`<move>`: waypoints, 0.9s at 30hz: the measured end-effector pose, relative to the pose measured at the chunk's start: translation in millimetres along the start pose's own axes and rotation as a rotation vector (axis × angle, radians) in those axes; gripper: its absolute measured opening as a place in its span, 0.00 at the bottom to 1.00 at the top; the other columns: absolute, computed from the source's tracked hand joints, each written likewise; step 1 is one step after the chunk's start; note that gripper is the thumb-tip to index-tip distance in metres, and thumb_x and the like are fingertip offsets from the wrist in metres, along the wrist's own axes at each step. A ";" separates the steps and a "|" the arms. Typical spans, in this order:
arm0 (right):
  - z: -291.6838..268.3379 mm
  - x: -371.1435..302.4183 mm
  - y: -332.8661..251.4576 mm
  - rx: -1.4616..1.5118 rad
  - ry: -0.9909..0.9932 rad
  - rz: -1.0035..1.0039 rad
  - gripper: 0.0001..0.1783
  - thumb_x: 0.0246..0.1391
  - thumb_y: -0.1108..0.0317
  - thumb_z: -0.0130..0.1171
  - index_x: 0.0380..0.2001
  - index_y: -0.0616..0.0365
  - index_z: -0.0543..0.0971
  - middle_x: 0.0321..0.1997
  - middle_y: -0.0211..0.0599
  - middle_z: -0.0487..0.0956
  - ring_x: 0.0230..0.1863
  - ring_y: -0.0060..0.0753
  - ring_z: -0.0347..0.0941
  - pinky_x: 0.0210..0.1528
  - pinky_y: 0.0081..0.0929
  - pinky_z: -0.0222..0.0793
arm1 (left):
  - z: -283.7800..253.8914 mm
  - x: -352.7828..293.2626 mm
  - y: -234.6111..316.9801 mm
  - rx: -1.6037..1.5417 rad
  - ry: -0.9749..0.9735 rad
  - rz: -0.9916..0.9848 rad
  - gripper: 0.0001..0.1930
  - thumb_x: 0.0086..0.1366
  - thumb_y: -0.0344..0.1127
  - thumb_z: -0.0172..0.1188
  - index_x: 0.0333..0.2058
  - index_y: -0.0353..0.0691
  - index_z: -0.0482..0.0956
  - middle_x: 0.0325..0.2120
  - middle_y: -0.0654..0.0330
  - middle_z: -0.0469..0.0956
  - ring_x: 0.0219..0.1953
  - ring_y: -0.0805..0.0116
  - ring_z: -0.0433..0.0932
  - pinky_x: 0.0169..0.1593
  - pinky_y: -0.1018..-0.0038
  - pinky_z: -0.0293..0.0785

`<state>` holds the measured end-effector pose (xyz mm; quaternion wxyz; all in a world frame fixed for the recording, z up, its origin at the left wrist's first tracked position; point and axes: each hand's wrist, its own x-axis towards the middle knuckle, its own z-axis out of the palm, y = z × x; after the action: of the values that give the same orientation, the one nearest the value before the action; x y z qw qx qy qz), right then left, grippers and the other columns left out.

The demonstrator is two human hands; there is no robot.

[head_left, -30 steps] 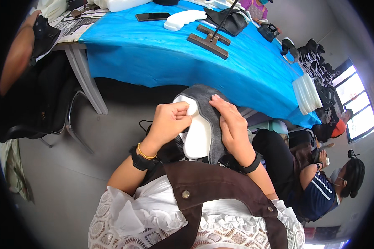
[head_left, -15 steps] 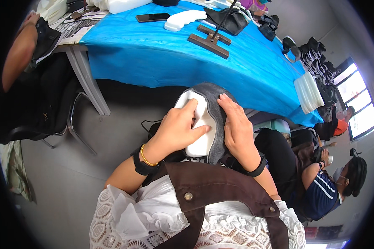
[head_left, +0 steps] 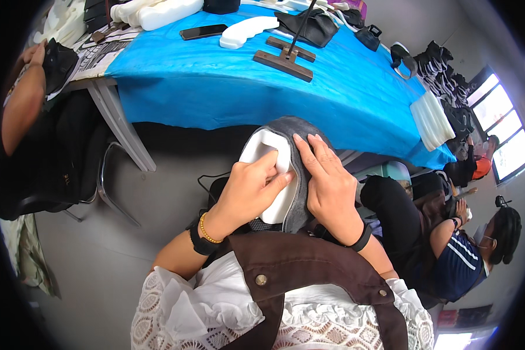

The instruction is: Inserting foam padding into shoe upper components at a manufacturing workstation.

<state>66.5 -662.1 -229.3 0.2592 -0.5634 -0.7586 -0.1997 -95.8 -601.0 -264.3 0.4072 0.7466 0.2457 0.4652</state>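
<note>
Above my lap is a curved piece of white foam (head_left: 282, 203), partly wrapped in a dark grey fabric cover (head_left: 298, 197). My left hand (head_left: 252, 188) is closed on the foam, its thumb and curled fingers pressing into the hollow of the white side. Along the right side of the cover lies my right hand (head_left: 331, 189), fingers stretched out flat and pointing away from me. Its thumb is hard to make out. The underside of the foam is hidden.
Ahead stands a table with a blue cover (head_left: 175, 96). On it are a phone (head_left: 203, 32), a loose white foam piece (head_left: 248, 31), a brown stand (head_left: 283, 65) and stacked white sheets (head_left: 431, 121). A co-worker (head_left: 466, 256) sits at right; another person's arm (head_left: 24, 108) is at left.
My right hand has shifted slightly inward over the cover, its fingers nearer the foam's edge. The left hand's fingers have curled further, thumb and fingers closer together. The view has tilted a little.
</note>
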 end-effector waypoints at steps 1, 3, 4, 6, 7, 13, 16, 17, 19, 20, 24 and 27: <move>-0.7 -0.3 -0.6 -0.004 -0.010 -0.009 0.36 0.39 0.81 0.48 0.58 0.52 0.71 0.52 0.52 0.74 0.55 0.48 0.72 0.55 0.39 0.68 | -0.4 -1.3 -0.7 -0.018 -0.006 -0.014 0.17 0.59 0.31 0.63 0.21 0.36 0.61 0.09 0.58 0.61 0.15 0.79 0.55 0.18 0.76 0.54; -1.9 0.0 -0.3 -0.009 -0.007 -0.004 0.35 0.40 0.80 0.50 0.57 0.52 0.72 0.52 0.52 0.75 0.54 0.48 0.73 0.53 0.38 0.70 | -2.4 -3.1 -4.2 -0.034 -0.019 -0.028 0.18 0.59 0.30 0.63 0.20 0.37 0.60 0.09 0.60 0.62 0.15 0.82 0.55 0.18 0.76 0.53; -2.4 0.3 0.7 0.015 -0.026 -0.002 0.34 0.40 0.80 0.50 0.57 0.51 0.72 0.52 0.52 0.75 0.54 0.48 0.73 0.53 0.38 0.70 | -4.0 -4.0 -7.7 -0.075 -0.032 -0.040 0.17 0.59 0.31 0.62 0.20 0.36 0.61 0.09 0.60 0.62 0.15 0.81 0.55 0.18 0.76 0.54; -1.7 -0.1 1.5 0.040 -0.041 0.002 0.34 0.41 0.79 0.51 0.57 0.51 0.72 0.52 0.52 0.75 0.54 0.48 0.73 0.53 0.38 0.70 | -3.5 -6.4 -14.5 -0.163 -0.039 -0.074 0.18 0.60 0.31 0.62 0.21 0.36 0.60 0.09 0.62 0.62 0.17 0.82 0.54 0.19 0.78 0.54; 0.0 -0.2 1.2 0.039 -0.052 -0.004 0.33 0.41 0.79 0.51 0.57 0.51 0.72 0.52 0.52 0.74 0.54 0.48 0.73 0.53 0.38 0.70 | -1.0 -8.7 -17.3 -0.160 -0.042 -0.073 0.18 0.60 0.31 0.62 0.21 0.36 0.60 0.09 0.62 0.62 0.17 0.82 0.54 0.19 0.78 0.54; -0.9 -1.3 -0.7 -0.019 -0.044 -0.019 0.33 0.42 0.78 0.51 0.57 0.52 0.72 0.52 0.54 0.74 0.54 0.49 0.73 0.54 0.40 0.69 | 1.5 -6.9 4.0 -0.071 -0.023 -0.130 0.15 0.58 0.28 0.63 0.21 0.36 0.63 0.11 0.66 0.62 0.17 0.85 0.55 0.20 0.79 0.53; 0.1 -2.8 1.5 -0.042 -0.035 -0.007 0.33 0.42 0.78 0.51 0.57 0.53 0.72 0.52 0.55 0.74 0.54 0.50 0.73 0.54 0.40 0.69 | 1.9 -6.8 4.2 -0.028 -0.085 0.024 0.12 0.51 0.25 0.64 0.26 0.34 0.66 0.14 0.62 0.66 0.17 0.82 0.60 0.21 0.79 0.59; 0.3 -3.9 2.6 -0.053 -0.034 -0.003 0.33 0.42 0.78 0.51 0.57 0.53 0.72 0.53 0.56 0.74 0.54 0.50 0.72 0.54 0.40 0.69 | 3.5 -7.4 3.6 -0.027 -0.093 0.022 0.12 0.51 0.25 0.64 0.26 0.34 0.66 0.14 0.62 0.66 0.17 0.82 0.60 0.21 0.79 0.59; 1.4 -3.8 0.5 -0.054 -0.029 0.003 0.33 0.42 0.78 0.51 0.57 0.54 0.72 0.53 0.56 0.74 0.54 0.51 0.72 0.54 0.41 0.69 | 6.7 -8.6 -0.1 -0.008 -0.068 0.046 0.12 0.51 0.23 0.62 0.29 0.34 0.66 0.15 0.61 0.67 0.18 0.81 0.65 0.23 0.78 0.64; 1.1 -2.7 -1.3 -0.059 -0.027 -0.002 0.32 0.42 0.77 0.51 0.57 0.54 0.72 0.53 0.56 0.74 0.54 0.52 0.72 0.54 0.42 0.69 | 9.2 -9.5 1.0 -0.006 -0.074 0.042 0.12 0.51 0.23 0.62 0.29 0.34 0.66 0.15 0.61 0.67 0.18 0.81 0.65 0.23 0.78 0.64; 2.8 -2.9 0.7 -0.078 -0.010 -0.008 0.32 0.43 0.76 0.52 0.57 0.55 0.71 0.53 0.57 0.73 0.55 0.53 0.72 0.53 0.43 0.69 | 12.1 -9.8 5.0 0.118 -0.046 0.083 0.14 0.51 0.21 0.61 0.35 0.32 0.66 0.16 0.59 0.69 0.20 0.80 0.68 0.26 0.79 0.68; 2.1 -5.7 1.3 -0.101 -0.008 0.018 0.32 0.44 0.76 0.53 0.58 0.55 0.71 0.53 0.57 0.73 0.55 0.52 0.71 0.53 0.43 0.69 | 3.9 -5.0 8.8 0.034 -0.189 0.028 0.17 0.51 0.21 0.59 0.39 0.30 0.65 0.17 0.58 0.69 0.19 0.72 0.70 0.27 0.76 0.69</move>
<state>68.7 -664.8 -234.4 0.2292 -0.5834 -0.7434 -0.2333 -94.6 -611.0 -260.3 0.4093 0.7972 0.2037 0.3942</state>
